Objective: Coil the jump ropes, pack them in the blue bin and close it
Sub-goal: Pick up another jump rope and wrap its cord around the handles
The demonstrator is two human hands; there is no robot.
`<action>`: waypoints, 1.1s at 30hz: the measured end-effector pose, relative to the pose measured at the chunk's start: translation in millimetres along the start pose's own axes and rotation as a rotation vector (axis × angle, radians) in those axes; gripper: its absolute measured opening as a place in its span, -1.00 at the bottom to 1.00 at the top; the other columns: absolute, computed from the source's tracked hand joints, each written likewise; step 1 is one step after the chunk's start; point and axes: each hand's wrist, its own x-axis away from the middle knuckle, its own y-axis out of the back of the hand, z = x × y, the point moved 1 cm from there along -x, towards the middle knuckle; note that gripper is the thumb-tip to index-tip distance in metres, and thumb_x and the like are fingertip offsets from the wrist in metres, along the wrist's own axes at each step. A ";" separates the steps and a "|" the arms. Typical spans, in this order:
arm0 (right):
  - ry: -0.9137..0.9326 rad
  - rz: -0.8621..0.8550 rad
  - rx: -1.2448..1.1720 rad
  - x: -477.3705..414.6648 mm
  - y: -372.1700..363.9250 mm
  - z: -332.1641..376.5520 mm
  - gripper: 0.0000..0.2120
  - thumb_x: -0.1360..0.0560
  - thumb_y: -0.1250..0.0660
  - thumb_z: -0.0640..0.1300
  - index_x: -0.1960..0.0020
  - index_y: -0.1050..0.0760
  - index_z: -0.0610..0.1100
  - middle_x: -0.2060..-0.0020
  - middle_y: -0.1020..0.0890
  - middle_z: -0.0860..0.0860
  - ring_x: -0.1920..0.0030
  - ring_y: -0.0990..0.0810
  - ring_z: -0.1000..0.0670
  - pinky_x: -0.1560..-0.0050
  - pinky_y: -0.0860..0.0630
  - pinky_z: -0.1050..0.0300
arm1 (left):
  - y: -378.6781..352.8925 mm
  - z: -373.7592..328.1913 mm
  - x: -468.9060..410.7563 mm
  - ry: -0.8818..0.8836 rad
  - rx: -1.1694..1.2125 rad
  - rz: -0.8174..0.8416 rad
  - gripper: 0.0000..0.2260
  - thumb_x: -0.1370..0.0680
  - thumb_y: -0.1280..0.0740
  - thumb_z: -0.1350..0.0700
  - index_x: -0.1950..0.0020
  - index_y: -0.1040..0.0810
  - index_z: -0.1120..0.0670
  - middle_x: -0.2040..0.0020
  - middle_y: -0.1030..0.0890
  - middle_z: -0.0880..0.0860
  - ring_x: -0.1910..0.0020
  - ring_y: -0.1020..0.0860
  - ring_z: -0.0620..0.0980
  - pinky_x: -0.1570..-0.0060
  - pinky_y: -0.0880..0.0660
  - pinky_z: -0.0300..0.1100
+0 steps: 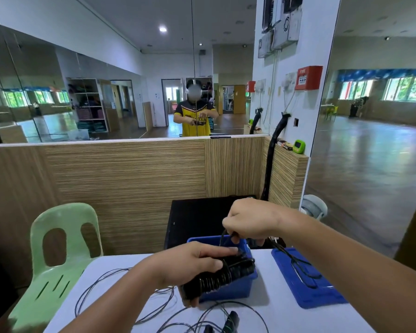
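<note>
Gripping, with the left hand (190, 263), a black jump rope bundle (223, 275): fingers curling over the top, thumb tucking underneath, holding it just above the front rim of the blue bin (226, 292), low centre of frame. Pinching, with the right hand (247, 222), the free strand (296, 263) of that rope, up and to the right of the bundle, over the bin's back edge. Letting the slack run down toward lower right, across the blue lid (322, 296) lying flat on the bench (281, 316) beside the bin.

Judging the coming move as another wrap: carrying the strand from upper right down and around the bundle. Reading the bundle's long axis as running lower left to upper right. Counting the right hand as nearer the free length, with the left serving as anchor.

Noting thin, glossy, springy cord, stacking in tight parallel turns. Noting hard, smooth moulded plastic for bin and lid, rectangular, corners rounded. Not making out whether anything is lying inside the bin.

Logging more loose ropes (120, 292) sprawling in wide uncoiled loops at lower left of the bench, plus dark handles (231, 319) at the bottom edge.
</note>
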 end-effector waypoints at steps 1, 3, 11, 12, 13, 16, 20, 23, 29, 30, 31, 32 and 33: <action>-0.009 -0.005 -0.049 2.6 -2.2 -0.7 -0.66 -0.58 -0.18 -0.09 0.28 -0.58 -0.15 0.60 -0.52 0.12 0.51 -0.46 0.04 0.44 -0.54 0.15 | -0.9 -0.2 0.5 -0.004 0.001 -0.011 -0.64 -0.68 -0.25 -0.01 -0.33 -0.48 -0.49 -0.29 -0.62 -0.08 -0.22 -0.60 0.06 -0.38 -0.47 0.01; -0.015 -0.011 -0.134 7.2 -6.8 -3.3 -0.68 -0.58 -0.19 -0.11 0.27 -0.57 -0.16 0.56 -0.49 0.10 0.52 -0.41 0.05 0.45 -0.50 0.18 | -4.4 -0.1 2.2 -0.023 0.006 -0.037 -0.64 -0.66 -0.31 -0.01 -0.32 -0.48 -0.48 -0.23 -0.64 -0.08 -0.12 -0.64 0.04 -0.26 -0.56 -0.02; -0.054 0.031 -0.383 16.2 -17.2 -17.5 -0.73 -0.56 -0.23 -0.14 0.27 -0.55 -0.19 0.57 -0.41 0.06 0.53 -0.34 0.05 0.44 -0.43 0.17 | -20.9 5.9 9.0 -0.078 -0.030 -0.035 -0.44 -0.47 -0.58 0.09 -0.28 -0.51 -0.44 -0.14 -0.61 -0.23 0.18 -0.64 -0.20 0.07 -0.61 -0.23; -0.056 0.033 -0.377 16.2 -17.4 -17.2 -0.72 -0.56 -0.23 -0.14 0.27 -0.55 -0.19 0.56 -0.42 0.05 0.53 -0.34 0.05 0.44 -0.43 0.17 | -21.3 5.5 8.8 -0.108 -0.088 -0.053 -0.45 -0.46 -0.58 0.05 -0.29 -0.50 -0.45 -0.11 -0.61 -0.31 0.11 -0.63 -0.29 0.02 -0.56 -0.31; -0.059 0.035 -0.373 15.9 -17.7 -16.9 -0.73 -0.56 -0.24 -0.14 0.26 -0.56 -0.20 0.55 -0.42 0.04 0.52 -0.35 0.04 0.44 -0.43 0.16 | -21.6 4.4 8.9 -0.129 -0.146 -0.073 -0.45 -0.46 -0.58 0.01 -0.30 -0.50 -0.46 -0.09 -0.60 -0.37 0.04 -0.60 -0.35 -0.02 -0.52 -0.35; -0.072 0.033 -0.375 15.0 -17.4 -16.4 -0.73 -0.56 -0.24 -0.13 0.25 -0.57 -0.20 0.52 -0.43 0.01 0.49 -0.36 0.02 0.43 -0.45 0.16 | -20.3 2.5 8.0 -0.141 -0.280 -0.097 -0.46 -0.45 -0.56 -0.08 -0.33 -0.46 -0.47 -0.06 -0.60 -0.39 0.02 -0.57 -0.37 -0.02 -0.53 -0.33; -0.080 0.025 -0.376 14.0 -18.0 -14.6 -0.73 -0.55 -0.23 -0.14 0.24 -0.58 -0.20 0.48 -0.45 -0.01 0.47 -0.37 0.01 0.42 -0.45 0.15 | -17.9 5.1 5.2 -0.102 -0.413 -0.101 -0.48 -0.46 -0.54 -0.10 -0.29 -0.37 -0.43 -0.01 -0.63 -0.22 0.08 -0.63 -0.13 0.02 -0.59 -0.09; -0.081 0.017 -0.369 11.8 -20.2 -12.3 -0.73 -0.54 -0.22 -0.14 0.25 -0.59 -0.19 0.45 -0.47 -0.03 0.47 -0.38 0.01 0.43 -0.46 0.16 | -16.8 7.9 2.6 -0.085 -0.467 -0.125 -0.45 -0.40 -0.59 -0.11 -0.23 -0.35 -0.36 -0.06 -0.61 -0.18 0.06 -0.60 -0.13 0.02 -0.57 -0.16; -0.072 -0.014 -0.393 8.5 -16.5 -11.4 -0.70 -0.55 -0.21 -0.14 0.29 -0.58 -0.17 0.48 -0.46 -0.01 0.50 -0.37 0.03 0.47 -0.43 0.19 | -13.3 18.5 -4.2 -0.162 -0.564 -0.254 -0.43 -0.35 -0.59 -0.17 -0.25 -0.40 -0.38 -0.11 -0.50 -0.22 -0.04 -0.48 -0.21 0.04 -0.41 -0.40; -0.074 -0.010 -0.396 8.2 -15.2 -12.3 -0.71 -0.55 -0.21 -0.14 0.29 -0.58 -0.17 0.49 -0.45 0.00 0.50 -0.37 0.04 0.46 -0.43 0.19 | -12.3 20.1 -5.0 -0.175 -0.558 -0.263 -0.44 -0.36 -0.59 -0.16 -0.26 -0.42 -0.39 -0.10 -0.52 -0.22 -0.03 -0.48 -0.24 0.09 -0.36 -0.47; -0.077 -0.005 -0.396 7.9 -14.4 -12.9 -0.71 -0.55 -0.21 -0.14 0.28 -0.58 -0.17 0.50 -0.45 0.01 0.50 -0.37 0.04 0.46 -0.43 0.19 | -11.1 21.5 -5.5 -0.183 -0.545 -0.266 -0.46 -0.38 -0.59 -0.15 -0.27 -0.44 -0.40 -0.10 -0.53 -0.22 -0.03 -0.48 -0.25 0.10 -0.35 -0.49; -0.081 -0.003 -0.394 7.4 -13.9 -13.9 -0.71 -0.55 -0.21 -0.13 0.28 -0.58 -0.17 0.50 -0.45 0.01 0.50 -0.37 0.03 0.45 -0.43 0.19 | -9.9 22.0 -6.0 -0.188 -0.534 -0.264 -0.47 -0.40 -0.58 -0.15 -0.28 -0.44 -0.42 -0.11 -0.54 -0.22 -0.04 -0.49 -0.24 0.06 -0.39 -0.46; -0.086 -0.004 -0.393 7.2 -13.6 -14.7 -0.71 -0.55 -0.21 -0.13 0.27 -0.58 -0.18 0.51 -0.45 0.01 0.50 -0.37 0.03 0.45 -0.43 0.19 | -8.9 22.6 -6.3 -0.190 -0.535 -0.263 -0.48 -0.43 -0.56 -0.14 -0.29 -0.44 -0.45 -0.13 -0.56 -0.22 -0.07 -0.50 -0.23 -0.01 -0.45 -0.36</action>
